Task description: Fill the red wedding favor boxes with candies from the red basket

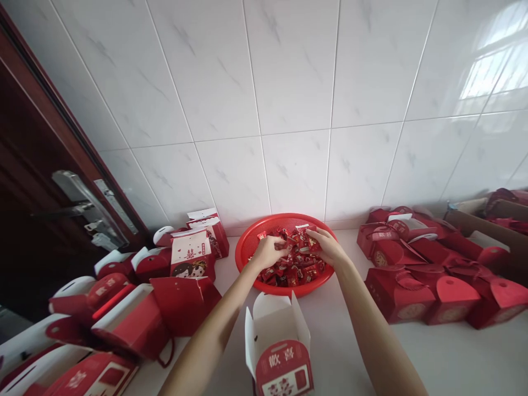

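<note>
Both hands are inside a red plastic basket (243, 247) with a mesh wall, over a heap of small red wrapped candies (293, 275). My left hand (269, 252) reaches in from the left, fingers curled together among the candies; what they hold is hidden. On the right side of the heap, my right hand (325, 247) has its thumb and fingers closed around red wrapped candy. Directly in front of the basket stands an open red and white gift box (282, 357), its flaps up and its white inside facing me.
At left stand many red gift boxes (136, 319), several with open tops, beside a dark door with a metal handle (88, 206). Closed red boxes (412, 297) line the right, near a cardboard carton (468, 217). A tiled wall (295, 170) rises behind the basket.
</note>
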The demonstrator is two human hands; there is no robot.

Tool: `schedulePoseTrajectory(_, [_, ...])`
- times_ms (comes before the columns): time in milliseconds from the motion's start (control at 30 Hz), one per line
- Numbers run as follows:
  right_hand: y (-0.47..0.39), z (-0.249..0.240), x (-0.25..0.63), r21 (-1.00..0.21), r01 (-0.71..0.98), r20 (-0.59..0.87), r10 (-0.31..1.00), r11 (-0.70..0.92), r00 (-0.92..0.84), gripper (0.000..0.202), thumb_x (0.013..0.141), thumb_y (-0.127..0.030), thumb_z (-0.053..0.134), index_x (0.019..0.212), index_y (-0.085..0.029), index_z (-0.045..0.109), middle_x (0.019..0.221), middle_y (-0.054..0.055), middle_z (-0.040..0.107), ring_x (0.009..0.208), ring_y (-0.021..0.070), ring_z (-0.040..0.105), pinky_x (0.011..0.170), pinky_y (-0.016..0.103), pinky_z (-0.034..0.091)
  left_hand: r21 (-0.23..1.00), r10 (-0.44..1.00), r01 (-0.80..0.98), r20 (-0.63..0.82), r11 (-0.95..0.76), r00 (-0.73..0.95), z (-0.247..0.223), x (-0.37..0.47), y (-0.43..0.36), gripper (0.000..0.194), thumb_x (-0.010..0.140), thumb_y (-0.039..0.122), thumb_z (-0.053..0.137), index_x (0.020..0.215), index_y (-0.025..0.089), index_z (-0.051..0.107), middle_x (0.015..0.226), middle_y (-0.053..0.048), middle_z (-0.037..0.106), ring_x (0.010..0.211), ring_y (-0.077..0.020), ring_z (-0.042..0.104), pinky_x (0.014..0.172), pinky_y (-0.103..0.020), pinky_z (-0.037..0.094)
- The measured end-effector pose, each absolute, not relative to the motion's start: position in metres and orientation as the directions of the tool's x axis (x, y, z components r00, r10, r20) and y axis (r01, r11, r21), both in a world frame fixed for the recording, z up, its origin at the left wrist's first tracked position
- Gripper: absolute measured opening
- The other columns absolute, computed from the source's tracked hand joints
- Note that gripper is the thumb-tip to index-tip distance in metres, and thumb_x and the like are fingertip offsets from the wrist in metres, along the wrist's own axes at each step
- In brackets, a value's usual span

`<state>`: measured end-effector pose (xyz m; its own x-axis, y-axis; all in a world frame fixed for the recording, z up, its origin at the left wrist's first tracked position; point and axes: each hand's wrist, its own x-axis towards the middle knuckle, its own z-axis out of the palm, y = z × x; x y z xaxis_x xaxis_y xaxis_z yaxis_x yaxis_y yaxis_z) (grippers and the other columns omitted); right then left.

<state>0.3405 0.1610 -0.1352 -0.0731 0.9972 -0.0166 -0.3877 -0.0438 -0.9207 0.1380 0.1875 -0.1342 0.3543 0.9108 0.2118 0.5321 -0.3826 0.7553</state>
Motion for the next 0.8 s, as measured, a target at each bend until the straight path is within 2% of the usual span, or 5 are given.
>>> schedulePoseTrajectory(133, [0.161, -0.134, 0.34, -0.922, -0.382, -0.023, 0.996, -0.055, -0.089, 0.026, 0.07, -0.039, 0.083, 0.079, -0.021, 0.066, 0.081, 0.004, 0.068, 0.079, 0.0213, 0.068, 0.062, 0.032, 0.065, 0.789, 0.883, 0.4, 0.388, -0.466, 0.264, -0.127, 0.137, 0.185, 0.02, 0.079, 0.027, 0.069, 0.095, 0.016, 0.074, 0.103, -0.009, 0.076, 0.092, -0.0233, 0.071, 0.085, -0.035, 0.056])
schedulePoseTrajectory(400, [0.153, -0.123, 0.332, -0.925, -0.378, 0.007, 0.992, -0.042, -0.126, 0.032, 0.067, -0.042, 0.086, 0.075, -0.021, 0.064, 0.08, 0.002, 0.067, 0.077, 0.0189, 0.066, 0.06, 0.029, 0.063, 0.662, 0.741, 0.333, 0.606, -0.672, 0.29, -0.115, 0.144, 0.172, 0.021, 0.087, 0.017, 0.058, 0.092, 0.023, 0.078, 0.121, -0.008, 0.069, 0.116, -0.0234, 0.064, 0.103, -0.038, 0.051])
schedulePoseTrajectory(533, [0.147, -0.117, 0.329, -0.926, -0.377, 0.04, 0.988, -0.02, -0.151, 0.036, 0.067, -0.046, 0.087, 0.084, -0.02, 0.067, 0.088, 0.004, 0.071, 0.081, 0.0199, 0.068, 0.061, 0.027, 0.061, 0.587, 0.712, 0.405, 0.61, -0.701, 0.347, -0.116, 0.144, 0.168, 0.035, 0.095, 0.016, 0.046, 0.106, 0.025, 0.078, 0.134, -0.007, 0.064, 0.121, -0.0222, 0.063, 0.104, -0.038, 0.052])
schedulePoseTrajectory(667, [0.145, -0.117, 0.329, -0.927, -0.376, 0.058, 0.99, 0.005, -0.13, 0.042, 0.057, -0.032, 0.093, 0.088, -0.02, 0.068, 0.081, 0.001, 0.072, 0.077, 0.0195, 0.07, 0.062, 0.026, 0.058, 0.556, 0.662, 0.36, 0.6, -0.749, 0.45, -0.114, 0.141, 0.164, 0.037, 0.096, 0.018, 0.044, 0.112, 0.024, 0.077, 0.141, -0.007, 0.061, 0.125, -0.0214, 0.063, 0.107, -0.037, 0.05])
schedulePoseTrajectory(800, [0.145, -0.117, 0.329, -0.919, -0.394, 0.077, 0.993, 0.034, -0.094, 0.046, 0.055, -0.029, 0.093, 0.093, -0.02, 0.069, 0.087, 0.003, 0.075, 0.078, 0.0221, 0.072, 0.066, 0.031, 0.06, 0.655, 0.758, 0.386, 0.517, -0.649, 0.398, -0.106, 0.131, 0.169, 0.041, 0.097, 0.022, 0.042, 0.129, 0.021, 0.068, 0.151, -0.008, 0.054, 0.123, -0.0218, 0.064, 0.106, -0.035, 0.051])
